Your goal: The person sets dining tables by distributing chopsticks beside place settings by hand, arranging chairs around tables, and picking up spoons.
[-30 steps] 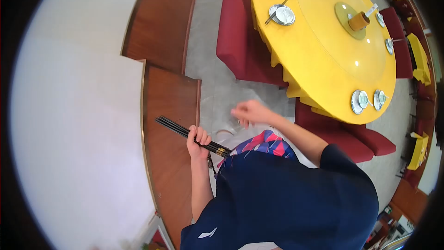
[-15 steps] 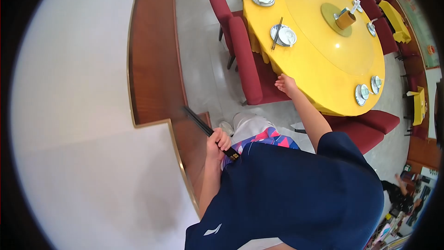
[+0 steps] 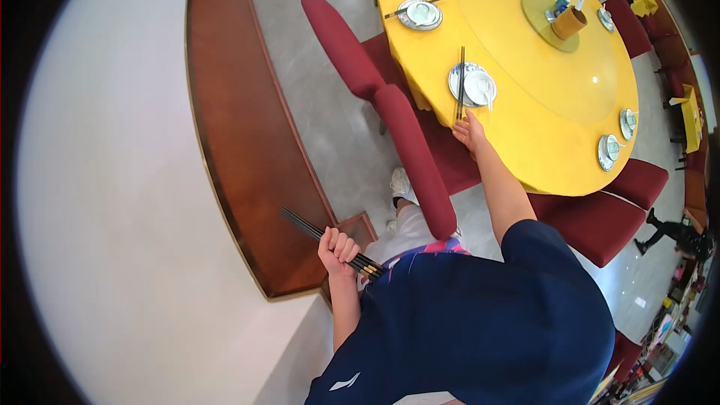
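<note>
My left hand (image 3: 339,250) is closed around a bundle of black chopsticks (image 3: 300,223) with gold bands near one end, low by my waist. Over the near edge of the yellow round table (image 3: 525,150), my right hand (image 3: 469,132) has its fingers apart and holds nothing. Its fingertips are close to the lower ends of a pair of black chopsticks (image 3: 461,79) lying across a patterned plate (image 3: 455,84). A white bowl with a spoon (image 3: 480,88) sits on that plate.
Red chairs (image 3: 409,142) stand along the table's near side. Another place setting (image 3: 421,13) is further up. A brown holder (image 3: 568,23) sits at the table's centre. A wooden ledge (image 3: 240,127) borders the white wall at left. A person (image 3: 679,236) is at far right.
My right hand has moved from near my body out over the table edge, beside the place setting. The view has come closer to the table. The bundle stays in my left hand.
</note>
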Available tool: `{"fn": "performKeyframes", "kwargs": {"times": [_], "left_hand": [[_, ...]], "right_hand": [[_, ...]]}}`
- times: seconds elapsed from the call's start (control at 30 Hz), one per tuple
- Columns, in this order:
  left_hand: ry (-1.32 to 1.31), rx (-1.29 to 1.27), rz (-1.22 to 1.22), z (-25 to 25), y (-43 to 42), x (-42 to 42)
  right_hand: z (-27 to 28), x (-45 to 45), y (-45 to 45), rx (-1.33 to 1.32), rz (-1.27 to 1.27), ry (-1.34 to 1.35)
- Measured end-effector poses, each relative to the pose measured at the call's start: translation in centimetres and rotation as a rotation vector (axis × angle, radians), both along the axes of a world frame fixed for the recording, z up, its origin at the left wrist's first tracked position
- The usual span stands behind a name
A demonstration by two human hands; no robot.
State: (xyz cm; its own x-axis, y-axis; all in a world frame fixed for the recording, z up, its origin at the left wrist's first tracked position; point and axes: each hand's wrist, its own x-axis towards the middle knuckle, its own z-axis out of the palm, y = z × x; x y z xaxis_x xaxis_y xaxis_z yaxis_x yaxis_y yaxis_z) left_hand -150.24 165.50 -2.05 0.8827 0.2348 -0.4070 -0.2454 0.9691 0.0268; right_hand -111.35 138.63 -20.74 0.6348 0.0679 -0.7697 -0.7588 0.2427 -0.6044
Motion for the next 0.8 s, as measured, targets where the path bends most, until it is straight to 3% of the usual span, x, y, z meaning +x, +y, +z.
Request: {"fn": "performKeyframes", "kwargs": {"times": [0.27,0.37,0.43,0.5,0.57,0.63,0.8], "left_hand": [[0.117,0.116,-0.256,0.2,4.0,12.6],[0.083,0.17,-0.356,-0.3,5.3,15.9],[0.174,0.272,-0.398,0.1,5.8,18.5],[0.059,0.242,-0.458,-0.4,6.6,20.4],[0.237,0.307,-0.453,0.9,6.5,22.8],[0.161,0.269,-0.521,0.3,7.8,23.9],[0.184,0.489,-0.755,0.5,11.6,27.3]], "right_hand": [[-0.4,2.6,1.0,0.051,0.089,-0.047],[3.2,0.8,2.3,0.035,0.135,-0.133],[5.4,-1.0,2.9,-0.148,0.324,-0.303],[9.0,-3.6,4.1,-0.197,0.351,-0.459],[14.0,-6.4,6.0,-0.151,0.335,-0.507],[18.3,-9.8,8.4,-0.106,0.322,-0.521],[22.8,-15.5,16.7,-0.366,0.478,-0.62]]}}
